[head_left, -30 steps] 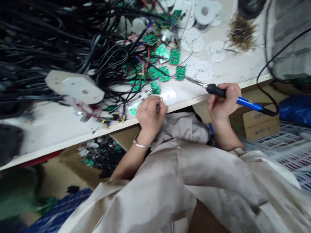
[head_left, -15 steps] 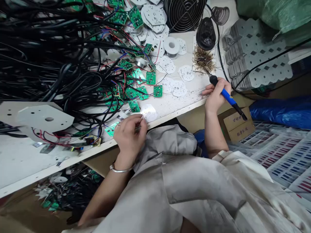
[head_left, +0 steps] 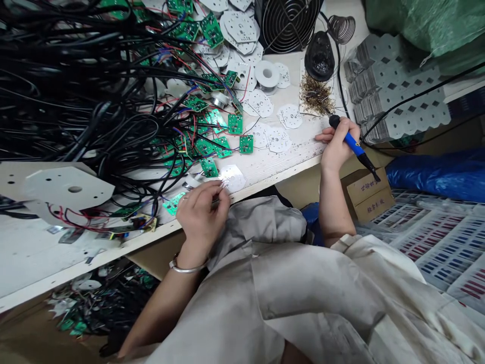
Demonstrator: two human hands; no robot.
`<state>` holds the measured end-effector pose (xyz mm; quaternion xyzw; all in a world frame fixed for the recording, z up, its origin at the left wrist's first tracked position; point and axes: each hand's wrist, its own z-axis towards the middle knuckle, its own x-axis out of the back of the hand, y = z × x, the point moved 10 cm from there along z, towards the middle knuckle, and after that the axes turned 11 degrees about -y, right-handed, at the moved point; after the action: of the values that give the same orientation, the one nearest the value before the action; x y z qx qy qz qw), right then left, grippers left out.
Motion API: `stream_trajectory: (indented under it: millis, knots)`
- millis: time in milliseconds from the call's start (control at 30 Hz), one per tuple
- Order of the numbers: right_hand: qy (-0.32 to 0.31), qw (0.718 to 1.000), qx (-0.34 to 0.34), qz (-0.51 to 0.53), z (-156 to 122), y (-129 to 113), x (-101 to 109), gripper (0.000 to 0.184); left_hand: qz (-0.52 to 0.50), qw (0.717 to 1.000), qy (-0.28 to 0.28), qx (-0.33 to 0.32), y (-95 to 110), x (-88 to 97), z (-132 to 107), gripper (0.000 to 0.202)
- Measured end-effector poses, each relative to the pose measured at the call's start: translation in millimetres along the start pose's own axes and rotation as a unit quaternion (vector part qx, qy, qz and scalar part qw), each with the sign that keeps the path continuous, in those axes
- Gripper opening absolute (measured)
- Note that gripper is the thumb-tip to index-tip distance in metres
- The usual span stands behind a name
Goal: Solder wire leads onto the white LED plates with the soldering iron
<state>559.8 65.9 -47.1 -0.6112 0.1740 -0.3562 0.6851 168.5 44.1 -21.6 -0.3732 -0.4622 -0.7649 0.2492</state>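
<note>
The right hand (head_left: pixel 335 154) has its fingers wrapped around a blue soldering iron (head_left: pixel 354 145). Its front end points to eleven o'clock, toward some curly brown stuff (head_left: pixel 316 96). The left hand (head_left: pixel 202 210) bends its fingers over the desk (head_left: pixel 299 155) edge; I can't tell if they pinch anything. Around it: white plate (head_left: pixel 234 178), one o'clock; green boards (head_left: pixel 223 145), twelve; black cables (head_left: pixel 102 121), ten.

A single head-worn view looks forward and down from above the wearer's lap (head_left: pixel 295 273), taking in the left hand (head_left: pixel 202 210), right hand (head_left: pixel 338 147) and nearby workbench (head_left: pixel 22 253).
</note>
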Motion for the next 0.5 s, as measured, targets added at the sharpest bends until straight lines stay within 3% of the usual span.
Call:
stream_trajectory:
  millis: [267, 400, 500]
  knots:
    - [-0.014, 0.999, 0.01, 0.031, 0.9, -17.0, -2.4, 0.048, -0.001, 1.0, -0.016, 0.022, -6.4, -6.9, -2.0, 0.004]
    - [0.02, 0.997, 0.02, 0.07, -23.8, -32.5, 3.4, 0.042, 0.0, 0.999, -0.014, 0.035, -2.3, -5.5, -2.3, 0.004]
    - [-0.078, 0.992, 0.009, 0.1, -58.5, -44.1, -23.2, 0.042, 0.006, 0.999, -0.009, 0.035, 2.4, -4.1, -2.3, 0.007]
